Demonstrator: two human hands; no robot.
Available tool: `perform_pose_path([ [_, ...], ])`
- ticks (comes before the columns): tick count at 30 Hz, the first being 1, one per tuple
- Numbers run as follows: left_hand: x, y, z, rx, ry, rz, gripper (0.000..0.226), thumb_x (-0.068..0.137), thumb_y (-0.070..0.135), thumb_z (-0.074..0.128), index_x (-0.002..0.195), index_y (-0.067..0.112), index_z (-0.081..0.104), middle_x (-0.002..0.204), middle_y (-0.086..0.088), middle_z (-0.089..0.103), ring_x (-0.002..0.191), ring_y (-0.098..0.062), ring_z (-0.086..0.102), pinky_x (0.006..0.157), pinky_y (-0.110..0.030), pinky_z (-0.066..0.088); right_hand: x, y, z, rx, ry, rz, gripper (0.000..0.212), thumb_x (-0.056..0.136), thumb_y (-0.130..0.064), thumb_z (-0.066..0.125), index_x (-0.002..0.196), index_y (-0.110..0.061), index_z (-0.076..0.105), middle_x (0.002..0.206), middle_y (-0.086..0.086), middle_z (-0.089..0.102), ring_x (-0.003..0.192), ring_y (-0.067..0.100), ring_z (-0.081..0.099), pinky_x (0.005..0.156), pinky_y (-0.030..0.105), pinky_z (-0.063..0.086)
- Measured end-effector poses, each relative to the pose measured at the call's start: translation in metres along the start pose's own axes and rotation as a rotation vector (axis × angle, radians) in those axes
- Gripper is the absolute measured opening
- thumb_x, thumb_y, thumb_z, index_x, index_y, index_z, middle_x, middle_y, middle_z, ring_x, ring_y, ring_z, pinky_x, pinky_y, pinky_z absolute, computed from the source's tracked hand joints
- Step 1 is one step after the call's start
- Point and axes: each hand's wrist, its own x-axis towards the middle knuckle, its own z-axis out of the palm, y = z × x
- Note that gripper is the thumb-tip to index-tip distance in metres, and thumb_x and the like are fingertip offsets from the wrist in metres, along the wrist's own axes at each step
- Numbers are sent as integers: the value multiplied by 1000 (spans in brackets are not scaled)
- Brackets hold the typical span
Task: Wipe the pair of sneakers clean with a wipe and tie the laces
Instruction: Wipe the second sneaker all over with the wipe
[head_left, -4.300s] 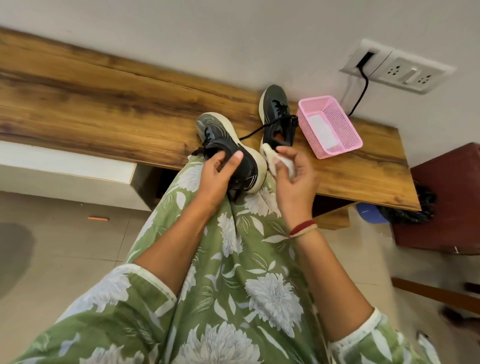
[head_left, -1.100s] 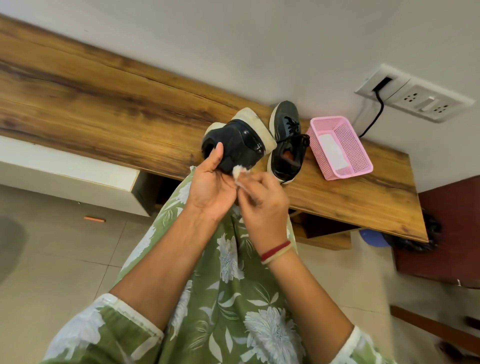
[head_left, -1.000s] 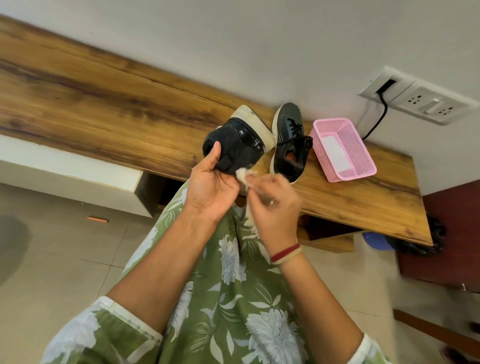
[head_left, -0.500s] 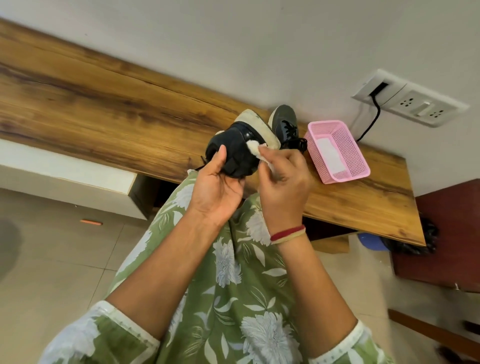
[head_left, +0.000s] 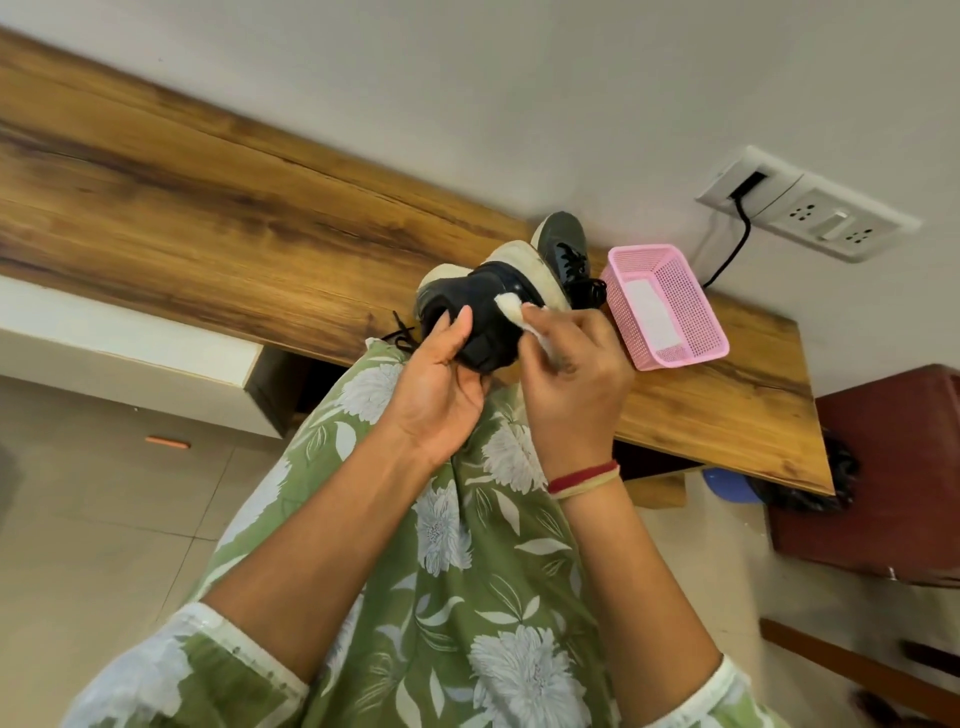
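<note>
On the left, a long wooden surface (head_left: 208, 208) runs along the wall. In front of its edge, over the lap, 1 black sneaker (head_left: 485, 325) is held up by the left grip (head_left: 441, 384), a bare hand. Its fingers are curled under the heel end and its thumb is laid on the upper. The shoe is tipped so that its pale sole faces away, towards the wall. A loose black lace (head_left: 402, 332) hangs from it on the left, so this shoe is judged untied.

A white wipe (head_left: 511, 306), bunched up, is pressed against the black upper just below the sole edge. It is pinched by the right grip (head_left: 576, 374), whose fingers are closed round it. Wiping of the first shoe is therefore judged to be under way. How much of the shoe has been cleaned cannot be told, though the sole rim looks dull and grey in places.

Behind the held shoe, the second sneaker (head_left: 566, 254) lies on the surface, partly hidden. Its laces are seen, but whether a knot has been made cannot be told. Nothing shows it to have been wiped.

Just beside it stands a pink mesh basket (head_left: 696, 332) with something flat and white (head_left: 649, 306) inside, perhaps spare wipes. Further right, a socket panel (head_left: 810, 218) with a black cable (head_left: 732, 249) is fixed to the wall.

By this reading, under half of the task is done. The rest of shoe 1, all of shoe 2 and both sets of laces are left.
</note>
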Motion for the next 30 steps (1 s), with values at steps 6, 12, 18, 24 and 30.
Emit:
perform_pose_path([
  [6,2,-7,-2,87,-11,7,22,95,16,43,112,12,57,99,-5,69,90,-13,65,73,-22,55,-10,7,-6,-86,-31,-10,15,78,-1,68,91,-7,72,79,4,59,70,9,50,66,14,35],
  [12,2,-8,-2,159,-22,-10,21,98,14,42,112,11,58,100,-4,68,95,-13,64,84,-21,53,-18,2,-6,-103,-100,-45,11,83,-5,64,90,-6,72,77,3,58,68,12,51,64,16,37],
  [18,0,-11,-6,254,-35,-17,20,98,12,41,107,15,59,88,3,69,84,-8,64,75,-18,53,-34,-7,-4,-77,-161,-12,14,82,-3,62,92,-6,72,79,4,58,71,14,54,64,23,45],
  [24,1,-16,-6,313,-40,-34,29,98,9,41,122,9,56,110,-3,69,100,-12,65,83,-21,52,-27,10,-21,-24,44,191,19,80,1,65,94,-10,72,85,-5,54,73,8,52,67,15,44],
  [30,-1,-17,-6,316,-52,-37,22,98,8,41,110,12,59,91,2,72,84,-7,66,73,-18,53,-47,10,-12,-49,-100,102,18,80,1,67,94,-9,71,81,-2,55,70,9,51,62,21,44],
])
